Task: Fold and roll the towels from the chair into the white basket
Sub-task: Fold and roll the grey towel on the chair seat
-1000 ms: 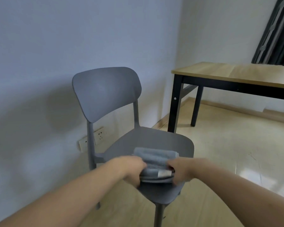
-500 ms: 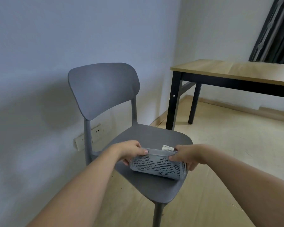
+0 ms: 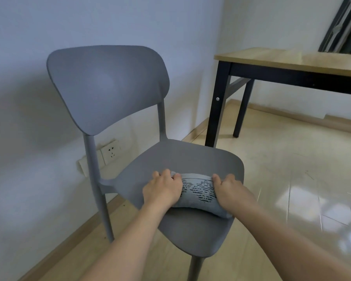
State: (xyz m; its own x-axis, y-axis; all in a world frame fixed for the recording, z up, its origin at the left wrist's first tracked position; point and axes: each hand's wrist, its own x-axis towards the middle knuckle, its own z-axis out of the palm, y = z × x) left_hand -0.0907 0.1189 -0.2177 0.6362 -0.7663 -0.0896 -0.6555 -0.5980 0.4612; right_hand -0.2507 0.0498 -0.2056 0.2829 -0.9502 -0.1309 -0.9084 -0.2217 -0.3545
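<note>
Towel rolled, low centre of frame on chair seat | our left hand and right hand clamp its ends | risk: easing either grip may let it unroll | basket not in view

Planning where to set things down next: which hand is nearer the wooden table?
Right. The right hand grips the rolled gray towel at the end toward the wooden table; the left hand grips the opposite end, toward the wall socket.
</note>
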